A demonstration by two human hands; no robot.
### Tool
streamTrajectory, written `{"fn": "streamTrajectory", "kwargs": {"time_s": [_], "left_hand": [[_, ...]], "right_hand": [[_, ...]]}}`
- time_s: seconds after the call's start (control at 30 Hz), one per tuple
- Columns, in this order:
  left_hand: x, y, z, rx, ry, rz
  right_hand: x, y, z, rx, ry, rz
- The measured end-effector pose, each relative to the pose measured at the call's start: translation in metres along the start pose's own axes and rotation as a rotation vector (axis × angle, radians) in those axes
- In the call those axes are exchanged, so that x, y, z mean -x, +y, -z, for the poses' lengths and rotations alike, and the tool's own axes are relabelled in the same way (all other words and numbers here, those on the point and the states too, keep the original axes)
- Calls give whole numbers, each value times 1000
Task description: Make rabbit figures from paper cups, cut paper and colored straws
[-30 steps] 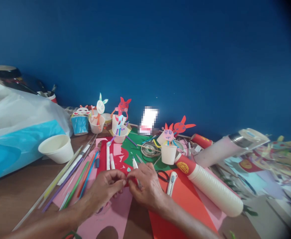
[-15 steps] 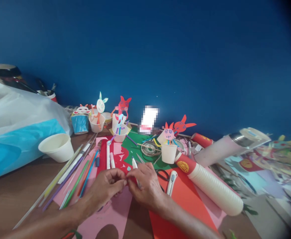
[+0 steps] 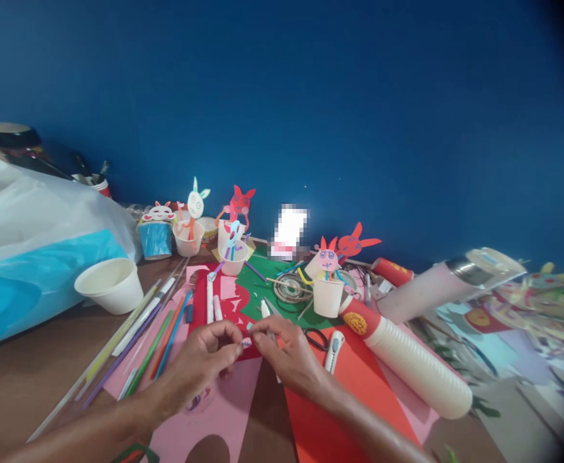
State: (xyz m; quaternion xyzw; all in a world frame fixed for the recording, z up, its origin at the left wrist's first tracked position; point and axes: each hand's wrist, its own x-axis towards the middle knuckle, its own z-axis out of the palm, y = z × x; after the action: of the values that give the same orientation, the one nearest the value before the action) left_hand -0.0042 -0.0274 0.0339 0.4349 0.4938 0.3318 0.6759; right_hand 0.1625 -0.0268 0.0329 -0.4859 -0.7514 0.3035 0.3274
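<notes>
Between thumb and forefinger, my left hand pinches a small pink paper piece with dark marks on it. Just right of it is my right hand, its fingers closed around a white marker whose upper end points away from me. A small gap separates the fingertips of the two hands. Beneath them lie pink paper and red paper. Part of a purple drawing shows on the pink sheet below my left hand.
Pipe cleaners and an open cup lie left. Behind stand cups with paper rabbit figures. Black-handled scissors, a white cutter, orange paper and a long cup stack are right.
My hands have moved slightly apart, and the small pink piece now shows between them. The marker in my right hand has shifted a little right and stands more upright.
</notes>
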Motion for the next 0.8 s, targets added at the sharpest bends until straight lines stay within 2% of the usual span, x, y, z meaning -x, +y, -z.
{"fn": "streamTrajectory", "kwargs": {"time_s": [0.1, 0.27, 0.57, 0.8], "left_hand": [[0, 0, 1, 1, -8, -29], [-2, -3, 1, -7, -1, -12], [-8, -18, 5, -53, -20, -65], [-8, -14, 2, -91, -36, -89]], "right_hand": [[-1, 2, -2, -138, -46, -37], [-1, 0, -4, -202, -4, -68], [0, -2, -4, -75, 23, -46], [1, 2, -5, -67, 5, -43]]}}
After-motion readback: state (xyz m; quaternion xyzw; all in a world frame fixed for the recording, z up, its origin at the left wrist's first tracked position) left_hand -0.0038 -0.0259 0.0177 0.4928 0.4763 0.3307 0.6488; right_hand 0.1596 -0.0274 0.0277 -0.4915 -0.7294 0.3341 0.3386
